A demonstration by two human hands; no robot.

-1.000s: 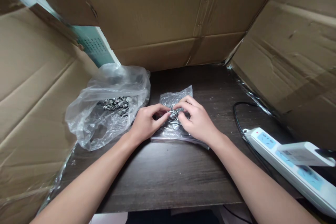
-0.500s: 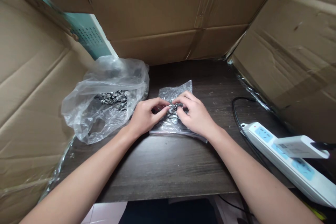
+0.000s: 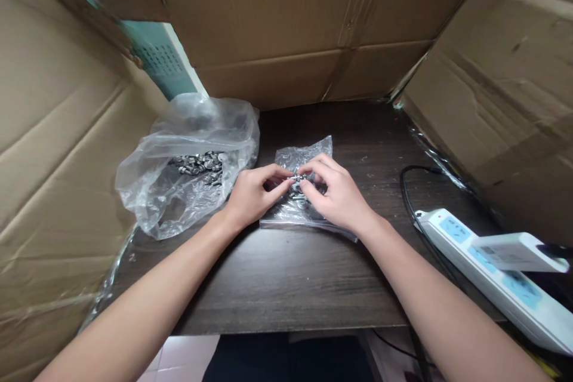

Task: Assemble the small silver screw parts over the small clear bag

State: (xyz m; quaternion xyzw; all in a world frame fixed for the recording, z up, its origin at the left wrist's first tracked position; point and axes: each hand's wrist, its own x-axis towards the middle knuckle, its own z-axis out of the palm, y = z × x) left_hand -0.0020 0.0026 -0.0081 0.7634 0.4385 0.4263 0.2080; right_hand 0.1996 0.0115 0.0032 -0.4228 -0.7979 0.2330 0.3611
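Observation:
Over a small clear zip bag [image 3: 298, 158], my two hands meet fingertip to fingertip. My left hand [image 3: 256, 191] is closed, thumb and fingers pinching one end of a small silvery bolt [image 3: 297, 178]. The other end sits in the pinch of my right hand [image 3: 333, 188]. Its fine details are too small to make out. Just below the fingertips, more loose metal fasteners [image 3: 295, 195] lie on the bag, partly covered by my right hand.
To the left, a large crumpled plastic bag [image 3: 147, 158] lies open with many small metal parts [image 3: 201, 164] inside. On the right are a white power strip [image 3: 478, 262] with a plugged-in adapter and a black cable [image 3: 405, 194]. Cardboard walls [image 3: 277, 18] surround the dark wooden table [image 3: 268, 286].
The view has shifted slightly, so everything sits a little further right. My fingertips have drawn closer together around the bolt, which now shows in line between them.

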